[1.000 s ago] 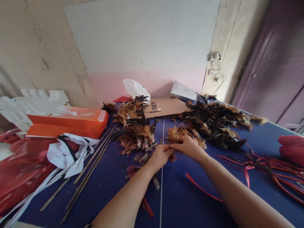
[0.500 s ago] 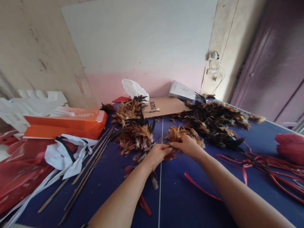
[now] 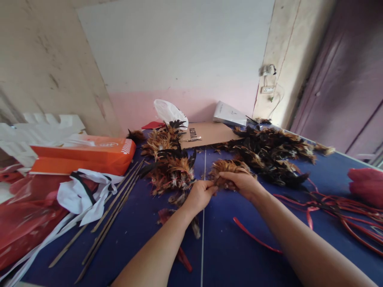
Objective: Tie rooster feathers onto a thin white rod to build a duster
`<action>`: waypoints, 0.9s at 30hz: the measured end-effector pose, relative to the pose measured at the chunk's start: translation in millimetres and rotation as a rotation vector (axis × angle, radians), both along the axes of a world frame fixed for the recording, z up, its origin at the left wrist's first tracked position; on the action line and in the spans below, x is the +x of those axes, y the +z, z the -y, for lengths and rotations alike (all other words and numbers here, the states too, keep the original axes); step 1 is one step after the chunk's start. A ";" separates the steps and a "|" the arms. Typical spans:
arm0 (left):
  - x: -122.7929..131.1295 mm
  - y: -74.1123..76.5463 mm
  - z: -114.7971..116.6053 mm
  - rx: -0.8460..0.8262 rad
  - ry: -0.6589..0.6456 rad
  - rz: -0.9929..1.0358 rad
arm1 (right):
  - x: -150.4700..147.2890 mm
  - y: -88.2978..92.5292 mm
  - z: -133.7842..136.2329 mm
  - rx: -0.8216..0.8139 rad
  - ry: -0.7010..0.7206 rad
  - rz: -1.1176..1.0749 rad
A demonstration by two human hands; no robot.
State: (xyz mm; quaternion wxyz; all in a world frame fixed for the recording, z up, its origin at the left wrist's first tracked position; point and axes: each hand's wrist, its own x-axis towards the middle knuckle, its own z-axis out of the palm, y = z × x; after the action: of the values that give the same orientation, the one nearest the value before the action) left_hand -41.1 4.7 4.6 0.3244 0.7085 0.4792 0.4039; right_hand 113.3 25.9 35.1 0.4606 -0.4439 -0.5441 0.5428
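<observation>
Head view shows the left hand [image 3: 200, 197] with fingers pinched together and the right hand [image 3: 243, 184] at the brown feather bundle [image 3: 230, 165] on the counter [image 3: 230, 263], its grip unclear; light pinching should avoid crushing.

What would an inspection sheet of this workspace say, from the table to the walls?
Surface: blue table with a white line.
Job's things: small feather bundle at the hands; left feather pile and right feather pile beyond.
Clutter: orange bag, wooden sticks, tangled red strips.
Hands: left hand and right hand close together, fingers bent; what they pinch is unclear.
Cables: thin cable beside the wall socket.
Surroundings: white-and-pink wall, purple door.
</observation>
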 end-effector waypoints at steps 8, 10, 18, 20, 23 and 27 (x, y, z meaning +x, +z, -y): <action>-5.8 -5.5 -12.0 -0.358 0.217 0.714 | 21.4 10.3 -13.7 -0.136 0.106 -0.505; -8.8 -3.1 -12.8 -0.436 0.233 0.894 | 24.2 11.0 -15.0 -0.135 0.127 -0.527; 0.9 5.7 -0.2 -0.681 0.020 1.063 | 8.2 5.6 -5.5 0.114 -0.081 -0.298; 4.4 5.8 2.1 -0.755 -0.033 1.096 | 0.5 5.0 -0.4 0.188 -0.134 -0.252; 6.2 4.8 2.8 -0.816 -0.074 1.165 | -9.6 3.0 6.2 0.214 -0.122 -0.217; 6.3 4.6 2.7 -0.816 -0.099 1.224 | -19.9 -5.3 10.8 0.197 -0.054 -0.212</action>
State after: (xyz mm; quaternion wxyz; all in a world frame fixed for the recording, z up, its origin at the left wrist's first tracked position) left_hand -34.9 1.9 9.2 0.7896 0.1998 0.2920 0.5014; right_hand 93.4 15.1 29.8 0.5711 -0.3514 -0.5309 0.5181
